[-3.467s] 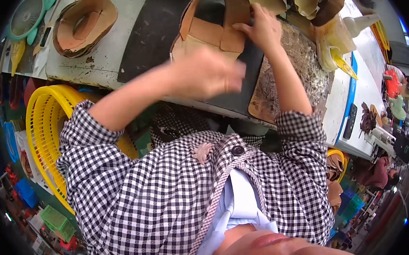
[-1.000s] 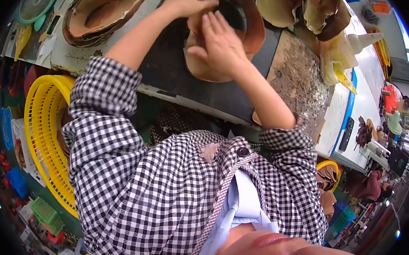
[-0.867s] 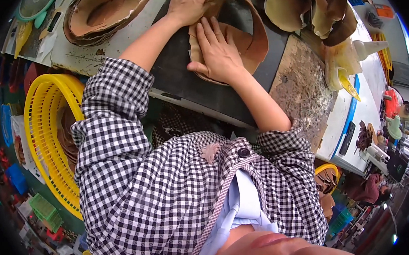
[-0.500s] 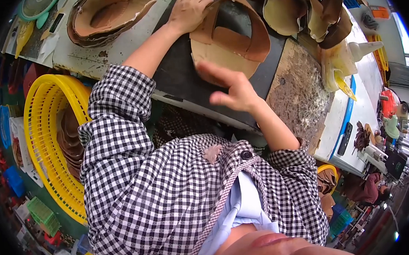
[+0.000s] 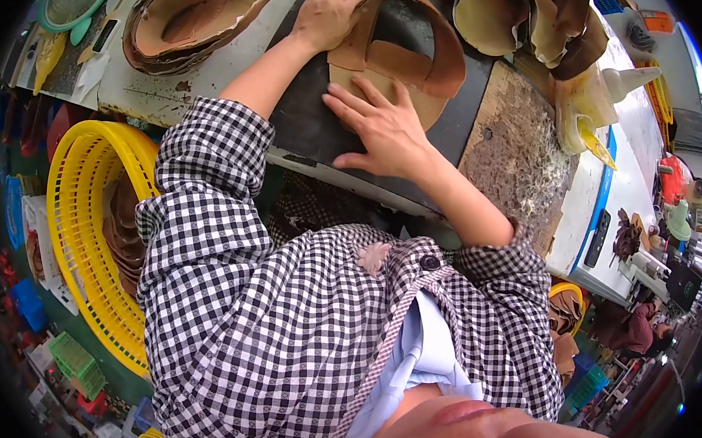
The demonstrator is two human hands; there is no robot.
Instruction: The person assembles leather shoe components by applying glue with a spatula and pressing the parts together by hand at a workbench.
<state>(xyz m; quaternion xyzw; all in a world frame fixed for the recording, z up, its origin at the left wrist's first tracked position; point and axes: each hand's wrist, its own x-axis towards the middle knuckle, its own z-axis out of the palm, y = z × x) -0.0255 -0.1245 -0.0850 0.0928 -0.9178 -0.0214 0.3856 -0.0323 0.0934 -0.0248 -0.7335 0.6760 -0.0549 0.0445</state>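
A brown leather shoe upper (image 5: 404,52) lies flat on a dark mat (image 5: 312,124) on the workbench. My left hand (image 5: 324,13) grips the leather piece at its upper left edge. My right hand (image 5: 381,123) lies flat with fingers spread, pressing on the piece's lower tan part. Both forearms reach up from checked sleeves.
A stack of brown leather pieces (image 5: 190,19) sits at the bench's left. More curved leather pieces (image 5: 532,19) stand at the upper right. A yellow basket (image 5: 83,229) with leather pieces is at my left. A worn wooden board (image 5: 510,159) and a white bottle (image 5: 595,96) lie to the right.
My right hand lifted off the leather piece half a second ago and has come back down flat on it. My left hand stayed at the piece's upper left edge.
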